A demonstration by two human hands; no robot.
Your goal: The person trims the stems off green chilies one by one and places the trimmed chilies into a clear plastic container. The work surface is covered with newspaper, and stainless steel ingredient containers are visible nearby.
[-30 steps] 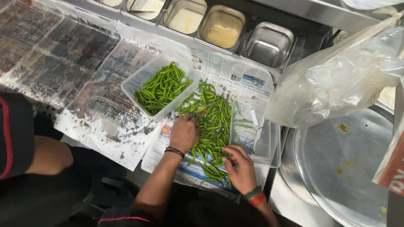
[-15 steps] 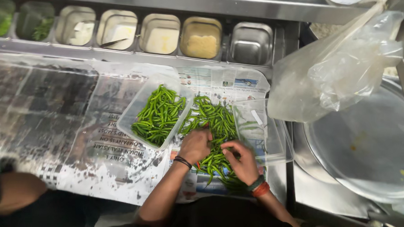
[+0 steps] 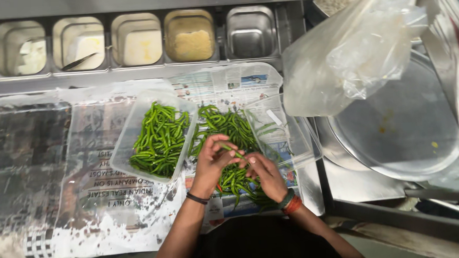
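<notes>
Worktop: steel, covered with spread newspaper sheets. Along its far edge, a row of inset steel pans, some holding pale contents, one at the right end bare. To the right, a large round steel tray with a crumpled clear plastic bag lying over its far-left rim.

On the newspaper, left of centre: clear rectangular plastic tub, filled with green chillies lying mostly lengthwise, far to near. Just beside it on the right, a loose heap of green chillies directly on the paper, running from the far side down under both hands. A second clear tub, nearly bare inside, sits tilted at the right edge of the heap.

Hands: both meet over the near part of the loose heap. Left hand, black band at wrist, fingers curled and pinching one end of a single chilli. Right hand, red and green bands at wrist, fingers bent, fingertips touching the same chilli's other end.

Key relation: the held chilli lies between the two hands, long axis running roughly left to right, slightly slanted, far end toward the left hand. The filled tub lies to the left, nearer the left hand; the nearly bare tub lies to the right, nearer the right hand.
</notes>
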